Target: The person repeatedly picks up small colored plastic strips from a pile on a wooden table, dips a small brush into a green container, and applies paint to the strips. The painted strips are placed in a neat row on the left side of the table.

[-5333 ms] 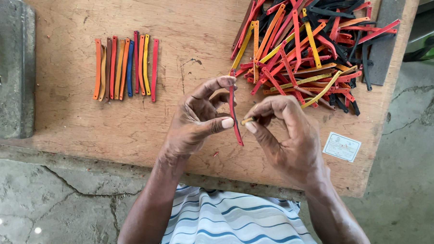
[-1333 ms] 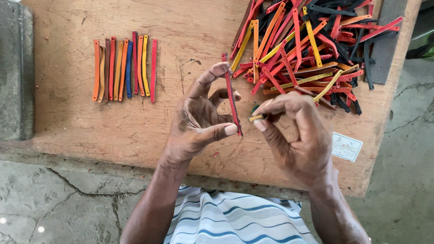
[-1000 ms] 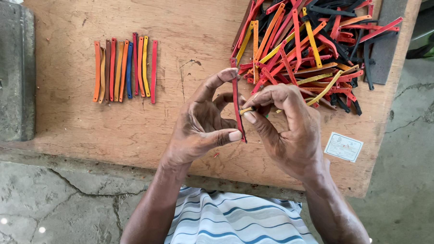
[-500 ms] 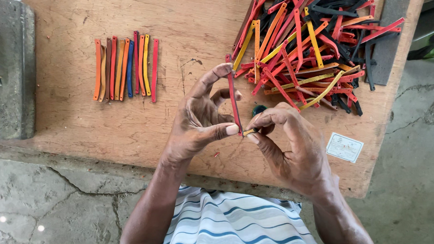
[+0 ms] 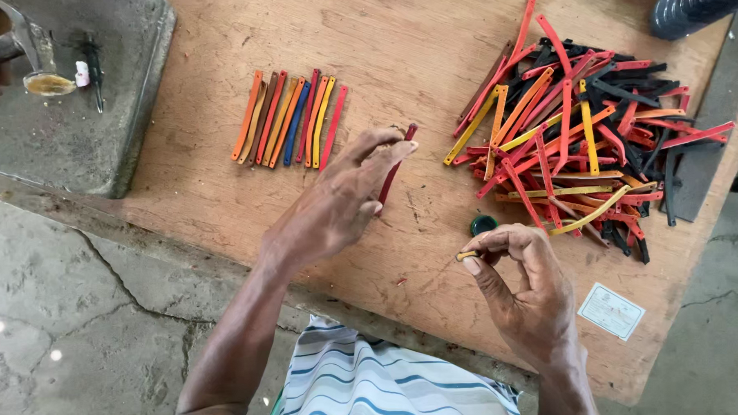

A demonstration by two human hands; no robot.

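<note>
Red and thin, a flat strip [image 5: 392, 170] sits pinched in my left hand [image 5: 336, 204], thumb and fingertips pressed on its upper part, over the board [image 5: 222, 204] just right of the sorted row [image 5: 288, 120]. Most of its length hides behind my fingers; only the rounded top end and a short lower stretch show. My right hand [image 5: 523, 292] is apart from it, lower and to the right, thumb and forefinger closed on a tiny yellowish piece [image 5: 466, 255]; I can't make out what that piece is.

The board is bare plywood, scuffed and scratched, with a raw front edge. The row holds smooth narrow strips laid side by side, orange, brown, red and one blue. At the upper right a loose heap [image 5: 579, 143] of the same strips lies criss-crossed, red, orange, yellow and black, some kinked. A small dark green cap [image 5: 483, 225] rests just under the heap, near my right fingertips. A pale label [image 5: 611, 311] lies flat by the board's right corner. At left stands a rough grey block [image 5: 71, 120], cut off by the frame. Cracked concrete floor [image 5: 70, 324] lies below. My striped shirt [image 5: 367, 387] shows only in part.
</note>
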